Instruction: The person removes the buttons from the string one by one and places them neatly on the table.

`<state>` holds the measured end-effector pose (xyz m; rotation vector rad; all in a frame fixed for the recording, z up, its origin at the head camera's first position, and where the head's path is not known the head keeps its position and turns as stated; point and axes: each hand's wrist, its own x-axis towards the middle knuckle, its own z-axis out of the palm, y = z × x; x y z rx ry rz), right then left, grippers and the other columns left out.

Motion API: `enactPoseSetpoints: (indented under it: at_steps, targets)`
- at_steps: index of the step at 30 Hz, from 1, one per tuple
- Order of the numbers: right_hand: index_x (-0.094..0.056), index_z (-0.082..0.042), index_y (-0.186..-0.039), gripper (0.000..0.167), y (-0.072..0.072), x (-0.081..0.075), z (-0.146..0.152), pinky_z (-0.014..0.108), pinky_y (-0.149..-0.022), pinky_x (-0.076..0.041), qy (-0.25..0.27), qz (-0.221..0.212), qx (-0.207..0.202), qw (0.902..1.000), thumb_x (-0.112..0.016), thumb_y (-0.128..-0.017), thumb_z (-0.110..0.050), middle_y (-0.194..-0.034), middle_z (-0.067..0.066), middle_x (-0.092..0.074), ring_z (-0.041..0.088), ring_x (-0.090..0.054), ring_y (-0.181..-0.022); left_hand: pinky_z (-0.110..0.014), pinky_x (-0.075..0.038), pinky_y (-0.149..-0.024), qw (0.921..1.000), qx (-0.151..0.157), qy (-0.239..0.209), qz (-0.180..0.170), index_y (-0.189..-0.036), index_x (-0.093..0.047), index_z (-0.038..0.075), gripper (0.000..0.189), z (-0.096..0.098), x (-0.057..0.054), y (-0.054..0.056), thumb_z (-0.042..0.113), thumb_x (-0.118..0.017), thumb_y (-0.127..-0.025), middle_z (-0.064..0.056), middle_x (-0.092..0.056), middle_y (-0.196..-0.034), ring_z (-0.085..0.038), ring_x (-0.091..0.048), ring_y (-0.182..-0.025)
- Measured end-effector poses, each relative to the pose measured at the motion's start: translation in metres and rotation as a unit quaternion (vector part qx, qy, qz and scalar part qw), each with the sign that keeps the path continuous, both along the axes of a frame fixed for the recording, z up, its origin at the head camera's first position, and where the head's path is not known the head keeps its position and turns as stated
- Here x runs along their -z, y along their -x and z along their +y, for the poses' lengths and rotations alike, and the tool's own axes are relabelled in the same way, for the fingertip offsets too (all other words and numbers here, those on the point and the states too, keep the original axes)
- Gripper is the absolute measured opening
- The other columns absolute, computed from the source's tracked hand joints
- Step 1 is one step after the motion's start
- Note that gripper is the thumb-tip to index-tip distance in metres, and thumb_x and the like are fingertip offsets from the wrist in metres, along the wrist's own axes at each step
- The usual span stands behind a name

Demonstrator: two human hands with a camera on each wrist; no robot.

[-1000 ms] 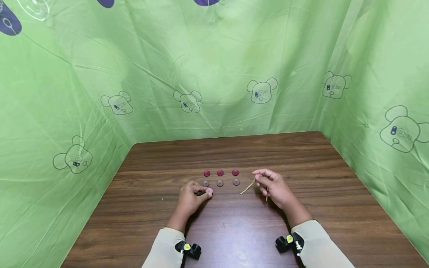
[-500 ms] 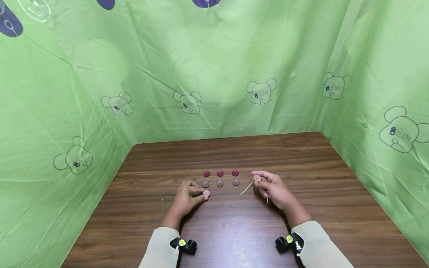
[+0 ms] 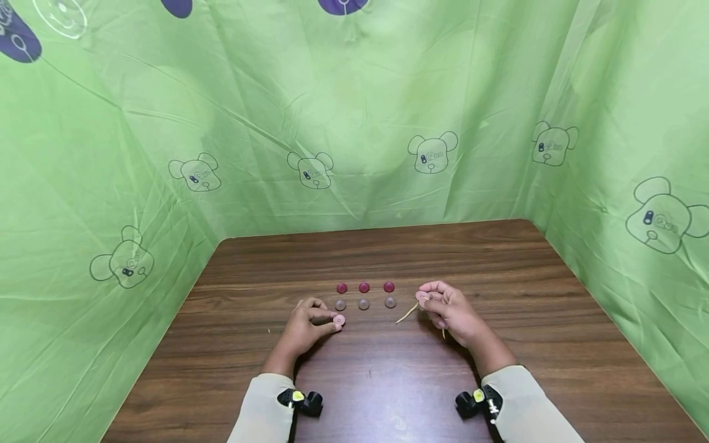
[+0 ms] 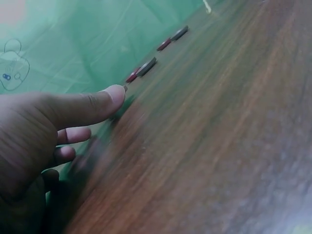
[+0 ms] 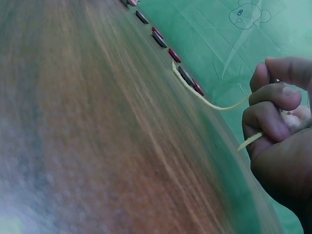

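In the head view my left hand [image 3: 301, 329] pinches a pink button [image 3: 339, 320] by its edge between thumb and forefinger, low over the table. That button is mostly hidden behind the thumb in the left wrist view. My right hand [image 3: 455, 312] holds another pink button [image 3: 422, 296] at its fingertips, together with a pale yellow string [image 5: 209, 103]. One end of the string hangs down toward the table, and its other end pokes out below the curled fingers. A row of grey-brown buttons [image 3: 363, 304] lies between the hands, just beyond the left fingertips.
Behind the grey-brown row is a row of dark red buttons [image 3: 364, 287]. The wooden table [image 3: 388, 252] ends at a green cloth [image 3: 365, 197] at the back and on both sides.
My left hand has drawn its pink button slightly left and nearer to me, away from the grey-brown row. The right hand's pink button has shifted a little left and down.
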<state>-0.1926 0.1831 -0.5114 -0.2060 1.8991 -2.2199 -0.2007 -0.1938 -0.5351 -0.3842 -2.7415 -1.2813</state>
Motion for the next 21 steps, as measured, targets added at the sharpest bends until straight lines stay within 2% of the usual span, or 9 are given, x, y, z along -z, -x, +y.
enactPoseSetpoints:
  at_steps: [6, 11, 15, 21]
  targets:
    - [-0.049, 0.013, -0.138, 0.038, -0.0006, -0.0023, -0.0009, 0.016, -0.049, -0.035, -0.012, -0.004, -0.004, 0.9999, -0.063, -0.104, 0.0, -0.108, -0.012, -0.077, 0.001, -0.042, -0.056, -0.037, -0.044, -0.101, 0.9999, -0.004, -0.006, -0.014, -0.096, -0.09, 0.025, 0.016, -0.001, -0.0008, 0.0001, 0.031, -0.098, -0.082, 0.005, -0.065, -0.108, -0.014, -0.053, -0.109]
    - [-0.047, 0.016, -0.146, 0.048, -0.0008, -0.0038, -0.0013, 0.016, -0.05, -0.035, -0.027, -0.013, -0.007, 0.9995, -0.063, -0.107, -0.005, -0.107, -0.014, -0.079, 0.0, -0.042, -0.056, -0.037, -0.044, -0.1, 0.9999, -0.004, 0.001, -0.013, -0.096, -0.091, 0.023, 0.017, -0.0009, -0.0017, -0.0003, 0.028, -0.098, -0.081, 0.005, -0.064, -0.108, -0.014, -0.052, -0.109]
    - [-0.047, 0.014, -0.145, 0.045, -0.0005, -0.0029, -0.002, 0.016, -0.049, -0.034, -0.02, -0.015, -0.004, 0.9997, -0.064, -0.107, -0.005, -0.103, -0.012, -0.077, 0.0, -0.042, -0.055, -0.038, -0.044, -0.1, 0.9999, -0.002, 0.005, -0.015, -0.097, -0.091, 0.022, 0.018, -0.0004, -0.0025, -0.0006, 0.026, -0.098, -0.081, 0.004, -0.064, -0.108, -0.015, -0.052, -0.11]
    - [-0.049, 0.002, -0.131, 0.032, 0.0003, -0.0017, -0.0039, 0.016, -0.047, -0.035, 0.005, -0.015, 0.001, 0.9999, -0.067, -0.105, -0.002, -0.097, -0.005, -0.074, 0.0, -0.042, -0.053, -0.039, -0.045, -0.1, 0.9997, -0.005, 0.01, -0.022, -0.098, -0.09, 0.021, 0.018, 0.0003, -0.0049, -0.0017, 0.027, -0.098, -0.082, 0.003, -0.063, -0.108, -0.016, -0.052, -0.11]
